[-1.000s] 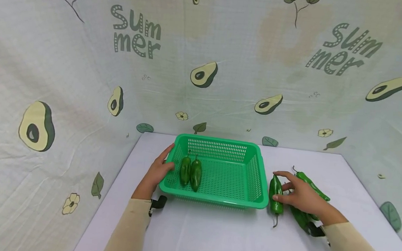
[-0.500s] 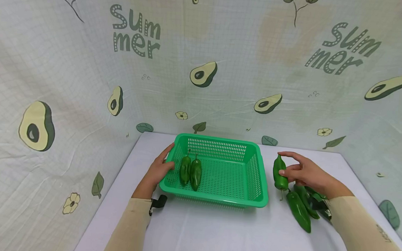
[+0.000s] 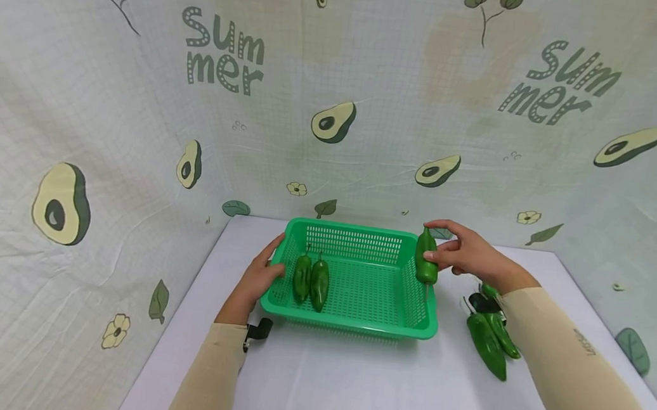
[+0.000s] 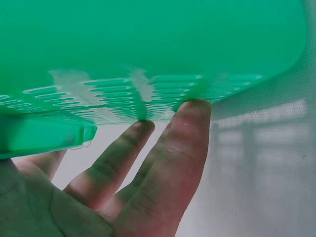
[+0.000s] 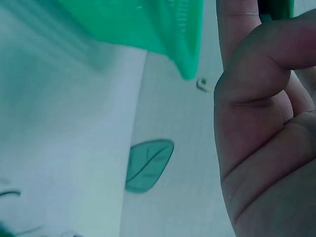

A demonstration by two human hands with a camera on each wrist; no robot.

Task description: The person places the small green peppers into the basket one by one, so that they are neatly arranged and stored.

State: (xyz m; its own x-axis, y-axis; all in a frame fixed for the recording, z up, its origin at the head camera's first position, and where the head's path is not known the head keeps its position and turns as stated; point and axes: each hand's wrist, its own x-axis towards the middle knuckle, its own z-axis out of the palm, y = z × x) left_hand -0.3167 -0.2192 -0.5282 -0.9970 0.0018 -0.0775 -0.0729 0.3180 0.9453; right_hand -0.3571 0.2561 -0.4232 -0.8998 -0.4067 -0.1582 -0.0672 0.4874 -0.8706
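With thumb over the rim and fingers along the outer wall, my left hand (image 3: 254,282) grips the left side of a green plastic basket (image 3: 348,328). Its fingers (image 4: 173,163) show against the slotted wall in the left wrist view. My right hand (image 3: 470,256) pinches a green chili pepper (image 3: 425,262) between thumb and fingers, stem pointing down, over the basket's right rim. Only a sliver of this pepper (image 5: 285,9) appears in the right wrist view. Two green peppers, one (image 3: 302,278) beside another (image 3: 320,285), lie in the basket's left part.
Several loose green peppers (image 3: 487,346) lie on the white table (image 3: 339,383) right of the basket, partly hidden by my right forearm and wrist camera. A cloth printed with avocados (image 3: 334,123) hangs behind the table and at both sides.
My right hand has taken the pepper from the table beside the basket, lifted it and carried it left to over the right rim. My left hand has stayed on the basket.
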